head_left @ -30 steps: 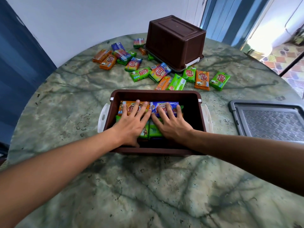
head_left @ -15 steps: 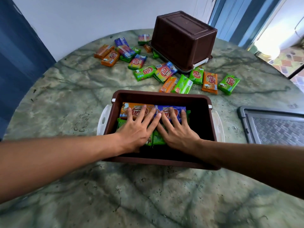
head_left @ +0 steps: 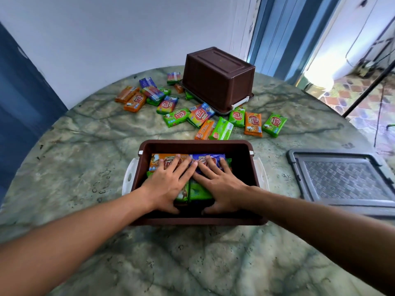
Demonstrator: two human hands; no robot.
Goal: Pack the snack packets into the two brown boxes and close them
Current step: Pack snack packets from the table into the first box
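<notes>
Packets inside the open brown box (head_left: 245,165) are being pressed down by both hands, side by side. The left hand (head_left: 168,184) is being laid flat, fingers straight and spread, over an orange packet (head_left: 159,162) at the far left of the box. The right hand (head_left: 220,184) is being laid flat in the same way, fingers straight, over a blue packet (head_left: 213,157) beside it. Neither hand is being closed around anything; only the palms and straight fingers are being rested on the wrappers. Green packets (head_left: 198,192) are being shown between the two palms, nearer the person. The right end of the box is being left dark, and its contents cannot be told.

The box is being kept on a green marbled table (head_left: 85,146), near the person, with white latch handles (head_left: 129,177) at both short ends. A second brown box (head_left: 218,79) is being kept upside down on its lid at the far side of the table. Loose snack packets (head_left: 177,116), orange, green and blue, are being left scattered between the two boxes and to the left of the upturned one. A dark grey lid (head_left: 342,180) is being left flat on the table, to the right of the open box and apart from it
</notes>
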